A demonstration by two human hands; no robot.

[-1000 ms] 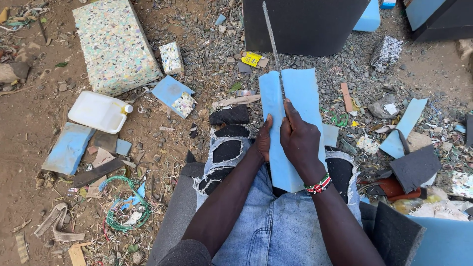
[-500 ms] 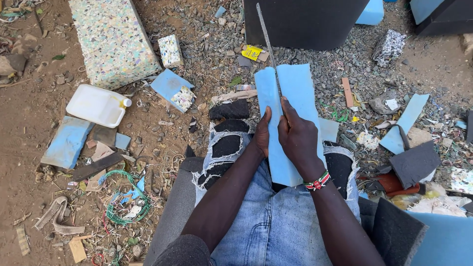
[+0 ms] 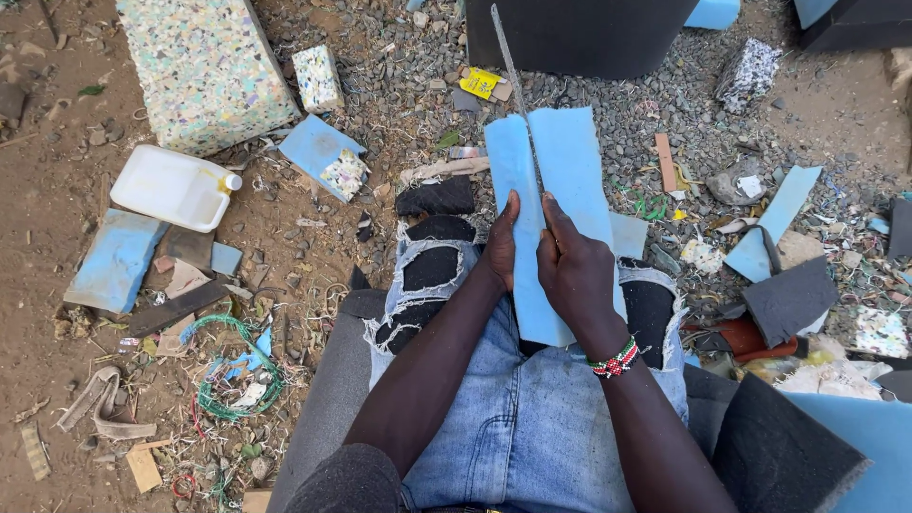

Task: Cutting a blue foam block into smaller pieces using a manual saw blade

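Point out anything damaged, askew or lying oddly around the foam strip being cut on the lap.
The jeans are ripped open at both knees. A white plastic jerrycan lies on its side in the dirt, cap on. Foam offcuts, such as a blue scrap, and a tangle of green wire litter the ground.
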